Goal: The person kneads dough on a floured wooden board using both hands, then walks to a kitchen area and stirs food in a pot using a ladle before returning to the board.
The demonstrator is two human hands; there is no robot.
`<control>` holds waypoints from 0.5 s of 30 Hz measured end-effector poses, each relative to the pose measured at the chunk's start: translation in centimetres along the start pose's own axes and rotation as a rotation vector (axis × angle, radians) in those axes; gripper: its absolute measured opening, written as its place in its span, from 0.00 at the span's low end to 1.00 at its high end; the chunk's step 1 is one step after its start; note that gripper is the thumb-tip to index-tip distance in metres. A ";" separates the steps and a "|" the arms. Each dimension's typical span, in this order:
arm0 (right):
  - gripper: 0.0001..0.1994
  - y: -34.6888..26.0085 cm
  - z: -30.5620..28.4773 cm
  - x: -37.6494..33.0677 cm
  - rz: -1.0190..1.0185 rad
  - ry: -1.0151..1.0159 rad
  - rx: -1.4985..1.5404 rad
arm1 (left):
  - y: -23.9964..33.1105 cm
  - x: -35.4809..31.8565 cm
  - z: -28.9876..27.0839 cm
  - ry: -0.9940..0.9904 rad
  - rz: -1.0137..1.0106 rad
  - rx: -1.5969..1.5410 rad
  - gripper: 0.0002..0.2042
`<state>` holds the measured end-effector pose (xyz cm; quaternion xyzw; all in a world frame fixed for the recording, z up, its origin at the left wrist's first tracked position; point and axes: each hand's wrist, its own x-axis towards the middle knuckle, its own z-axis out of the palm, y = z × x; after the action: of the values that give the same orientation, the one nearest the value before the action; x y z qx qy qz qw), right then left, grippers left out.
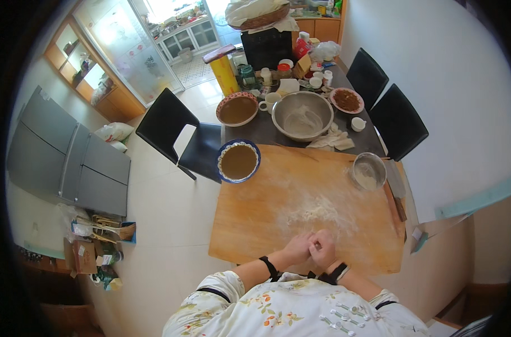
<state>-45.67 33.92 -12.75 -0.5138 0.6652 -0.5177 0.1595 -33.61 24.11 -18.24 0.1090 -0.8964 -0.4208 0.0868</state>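
Both our hands, left hand [298, 247] and right hand [322, 249], are together, fingers curled in, above the near part of the wooden board [247, 224]. Can't tell if anything is held between them; nothing shows. The loose flour [314, 212] lies mid-board, just beyond our fingers. Risk: a hard sweep toward us pushes it over the near edge onto the floral shirt [272, 306]. Black wristband [271, 269] on the left could pick up flour if we drop that wrist.

Right side: small metal bowl [356, 181] with pale powder; a wide reach could tip it. Knife [400, 209] at the right edge, handle pointing near; a blind reach there risks a cut or a drop.

Far left: blue-rimmed bowl [238, 180] of brown liquid at the board's corner. If we jolt the board, it could slop onto the flour or the black chair [202, 147].
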 end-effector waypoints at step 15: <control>0.13 11.3 3.5 7.4 0.387 -0.047 -0.048 | -1.3 9.8 -5.3 -0.299 -0.531 0.267 0.28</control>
<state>-52.03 25.13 -21.41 -0.3921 0.7598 -0.4490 0.2593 -41.53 16.76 -15.30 0.2862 -0.8867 -0.3190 -0.1735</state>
